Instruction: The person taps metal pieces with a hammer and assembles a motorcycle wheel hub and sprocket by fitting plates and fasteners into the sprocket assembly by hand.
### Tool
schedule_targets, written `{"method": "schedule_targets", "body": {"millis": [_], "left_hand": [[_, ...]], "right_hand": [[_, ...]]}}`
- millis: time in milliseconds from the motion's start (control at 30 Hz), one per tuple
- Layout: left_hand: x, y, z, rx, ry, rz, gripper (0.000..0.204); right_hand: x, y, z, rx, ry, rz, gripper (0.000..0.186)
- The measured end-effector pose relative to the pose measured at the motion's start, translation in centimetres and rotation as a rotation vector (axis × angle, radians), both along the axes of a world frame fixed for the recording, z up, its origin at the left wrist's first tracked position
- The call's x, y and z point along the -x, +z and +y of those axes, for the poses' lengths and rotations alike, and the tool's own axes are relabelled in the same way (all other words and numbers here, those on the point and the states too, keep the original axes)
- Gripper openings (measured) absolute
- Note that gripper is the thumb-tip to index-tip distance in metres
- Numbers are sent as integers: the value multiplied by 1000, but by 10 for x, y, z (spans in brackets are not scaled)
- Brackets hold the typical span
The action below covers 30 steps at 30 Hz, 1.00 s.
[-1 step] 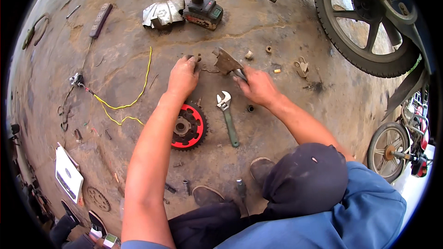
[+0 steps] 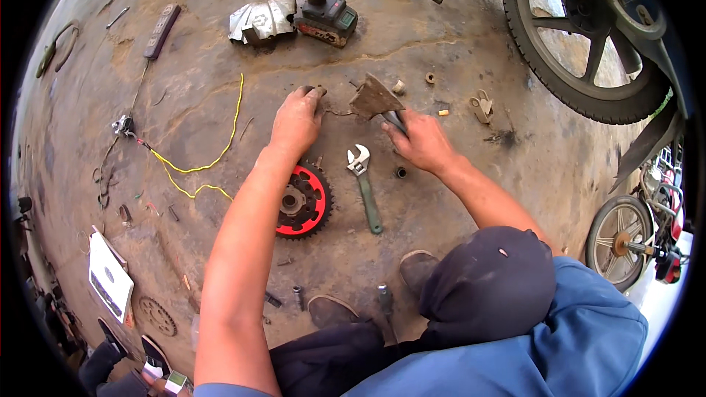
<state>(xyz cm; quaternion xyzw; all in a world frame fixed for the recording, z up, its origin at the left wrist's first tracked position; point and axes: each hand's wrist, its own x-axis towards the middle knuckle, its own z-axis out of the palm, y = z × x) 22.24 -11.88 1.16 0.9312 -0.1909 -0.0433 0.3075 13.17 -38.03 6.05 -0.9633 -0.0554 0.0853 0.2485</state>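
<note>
My right hand (image 2: 423, 141) is closed round the dark handle of a hatchet (image 2: 376, 97) with a broad, rusty head. The head is raised over the ground, just right of my left hand (image 2: 298, 114). The fingertips of that left hand are pinched together on a small dark piece that I cannot make out. A thin dark strand (image 2: 337, 112) lies between the left hand and the hatchet head. Below the hands are an adjustable wrench (image 2: 366, 195) with a green handle and a red-faced toothed sprocket hub (image 2: 312, 202), partly covered by my left forearm.
Beyond the hands stand a cordless impact wrench (image 2: 326, 11) and a crumpled silver metal cover (image 2: 262, 20). A motorcycle wheel (image 2: 526, 44) is at the upper right. Yellow wire (image 2: 237, 114) runs along the left. A socket (image 2: 401, 172) and a metal bracket (image 2: 482, 106) lie rightward.
My right hand has shifted slightly right, and the hatchet head has swung right, away from my left hand. The left hand stays almost where it was.
</note>
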Motion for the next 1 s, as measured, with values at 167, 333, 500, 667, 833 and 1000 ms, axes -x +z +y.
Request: {"method": "schedule_targets", "body": {"millis": [167,333,500,667,833,1000], "left_hand": [[0,-3,-23,-146,-277,-93,18],[0,2,-36,-269,-303,-49,16],[-3,19,-17,-192,-161,11,23],[-3,80,27,276,88,555,27],[32,130,65,518,275,689,14],[101,123,113,794,556,761,12]], "right_hand": [[57,16,-66,-275,-118,-104,39],[116,4,-109,-575,-725,476,28],[154,-10,-131,252,-251,103,31],[113,35,-110,312,-126,197,26],[49,23,-61,157,278,158,39],[30,-7,-53,130,470,262,25]]}}
